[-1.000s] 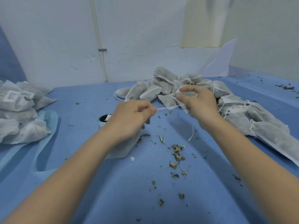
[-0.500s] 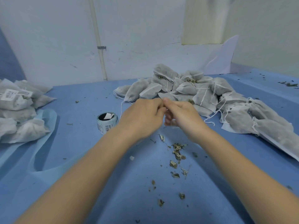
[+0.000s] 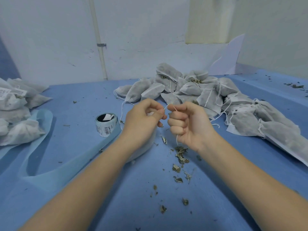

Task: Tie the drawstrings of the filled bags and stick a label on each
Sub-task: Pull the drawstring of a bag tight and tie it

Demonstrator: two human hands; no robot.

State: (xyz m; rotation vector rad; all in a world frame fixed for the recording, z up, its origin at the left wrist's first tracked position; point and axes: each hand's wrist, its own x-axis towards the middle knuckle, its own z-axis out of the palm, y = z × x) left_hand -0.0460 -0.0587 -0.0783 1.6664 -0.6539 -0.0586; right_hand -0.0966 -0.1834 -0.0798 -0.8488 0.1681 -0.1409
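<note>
A white filled bag (image 3: 146,147) lies under my left wrist on the blue table, mostly hidden by my arm. Its thin white drawstring (image 3: 177,139) runs between both hands and dangles below my right fist. My left hand (image 3: 143,119) pinches one string end at its fingertips. My right hand (image 3: 188,124) is curled into a fist around the other end, close beside the left. A roll of printed labels (image 3: 106,125) stands just left of my left hand. A heap of untied grey-white bags (image 3: 208,97) lies behind and to the right.
A pile of labelled bags (image 3: 15,112) sits at the left edge on a light blue sheet (image 3: 41,130). Dried leaf crumbs (image 3: 180,155) are scattered below my hands. A white wall with a pipe (image 3: 100,44) stands behind the table.
My hands, spread apart with the string taut a second ago, came together over the bag. Now my right hand has turned into a fist with the string hanging from it.
</note>
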